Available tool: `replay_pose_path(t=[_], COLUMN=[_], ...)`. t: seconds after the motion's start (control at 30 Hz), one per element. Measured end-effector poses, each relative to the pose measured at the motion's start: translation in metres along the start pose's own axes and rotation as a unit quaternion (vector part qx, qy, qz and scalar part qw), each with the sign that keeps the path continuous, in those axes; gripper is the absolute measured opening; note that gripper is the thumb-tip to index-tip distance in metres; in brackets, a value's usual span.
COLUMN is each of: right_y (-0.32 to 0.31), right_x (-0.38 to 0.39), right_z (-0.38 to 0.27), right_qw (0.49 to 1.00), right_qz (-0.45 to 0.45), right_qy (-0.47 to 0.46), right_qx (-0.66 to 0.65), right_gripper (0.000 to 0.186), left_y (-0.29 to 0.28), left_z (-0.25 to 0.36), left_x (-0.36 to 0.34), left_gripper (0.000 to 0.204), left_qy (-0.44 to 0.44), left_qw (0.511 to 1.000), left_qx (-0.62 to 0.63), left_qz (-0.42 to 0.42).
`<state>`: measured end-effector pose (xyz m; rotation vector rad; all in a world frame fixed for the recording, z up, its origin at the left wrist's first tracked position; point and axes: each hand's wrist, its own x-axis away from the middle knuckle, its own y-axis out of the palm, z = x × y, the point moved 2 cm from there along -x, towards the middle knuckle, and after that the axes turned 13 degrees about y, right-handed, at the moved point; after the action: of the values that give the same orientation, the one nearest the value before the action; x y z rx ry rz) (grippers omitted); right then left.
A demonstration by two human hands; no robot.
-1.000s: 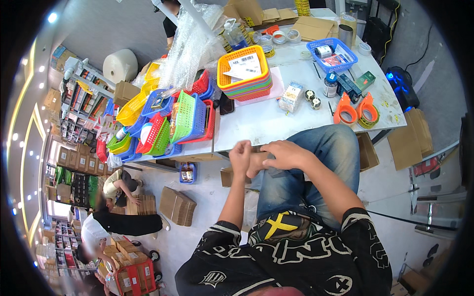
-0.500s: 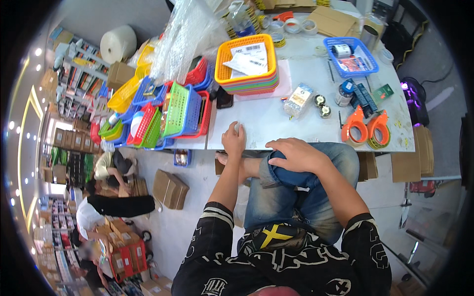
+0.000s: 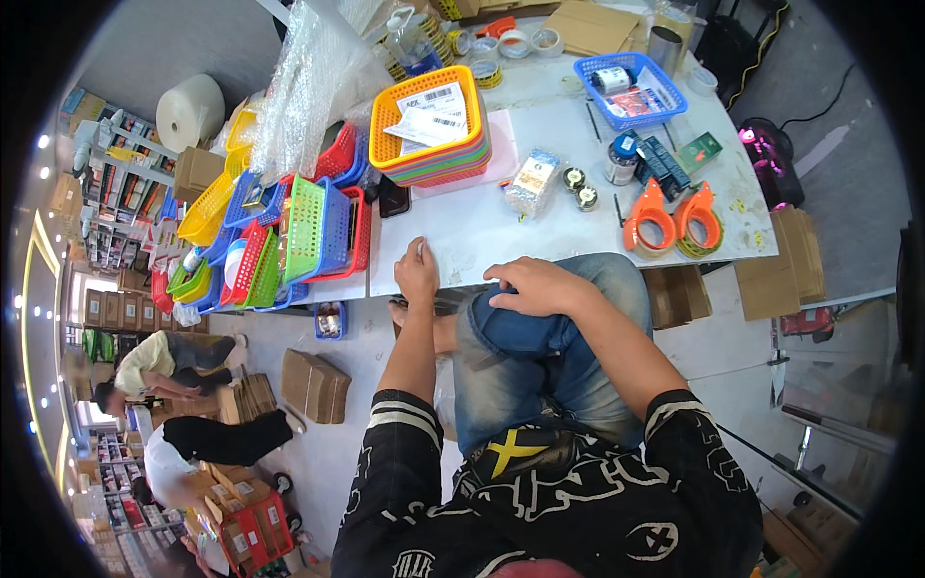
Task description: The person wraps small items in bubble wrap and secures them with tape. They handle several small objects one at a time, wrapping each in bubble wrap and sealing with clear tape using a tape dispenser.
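Left hand moved over table; yellow basket holds papers.

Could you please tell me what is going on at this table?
A person sits at the white table with nothing clearly visible in either hand. The left hand is half-curled at the near edge, and the right hand is over the jeans. Ahead stands a stack of plastic baskets with paper slips in the top one. To its right lie a bubble-wrapped package and two orange tape dispensers.
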<state>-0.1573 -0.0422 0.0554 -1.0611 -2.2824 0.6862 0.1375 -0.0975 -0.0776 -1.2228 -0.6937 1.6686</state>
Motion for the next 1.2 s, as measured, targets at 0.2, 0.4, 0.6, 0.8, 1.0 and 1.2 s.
replay_pose_path(t=[0.2,0.4,0.6,0.8,1.0,1.2], right_y=[-0.025,-0.03,-0.018,-0.013,-0.02,-0.022], right_x=[0.055,0.085,0.047,0.019,0.004,0.0], right_z=[-0.008,0.032,0.069,0.083,0.089,0.085], right_qw=[0.998,0.989,0.982,0.973,0.972,0.972], right_qz=[0.052,0.074,0.049,0.025,0.033,0.042], right_qy=[0.039,0.116,0.144,0.189,0.219,0.223], right_qx=[-0.004,-0.05,-0.11,-0.131,-0.085,-0.057], right_gripper=[0.048,0.047,0.038,0.036,0.036,0.035], left_y=[0.002,0.001,0.016,0.01,0.007,0.006], left_z=[-0.018,-0.008,-0.009,0.009,0.009,0.013], left_x=[0.006,0.0,0.001,0.01,0.009,0.004], left_gripper=[0.028,0.026,0.022,0.02,0.02,0.021], left_qy=[0.012,0.029,-0.066,-0.141,-0.146,-0.177], left_qw=[0.999,0.995,0.996,0.97,0.964,0.958], left_qx=[0.003,0.072,0.031,0.119,0.14,0.173], left_qz=[0.034,0.071,0.042,0.157,0.172,0.142])
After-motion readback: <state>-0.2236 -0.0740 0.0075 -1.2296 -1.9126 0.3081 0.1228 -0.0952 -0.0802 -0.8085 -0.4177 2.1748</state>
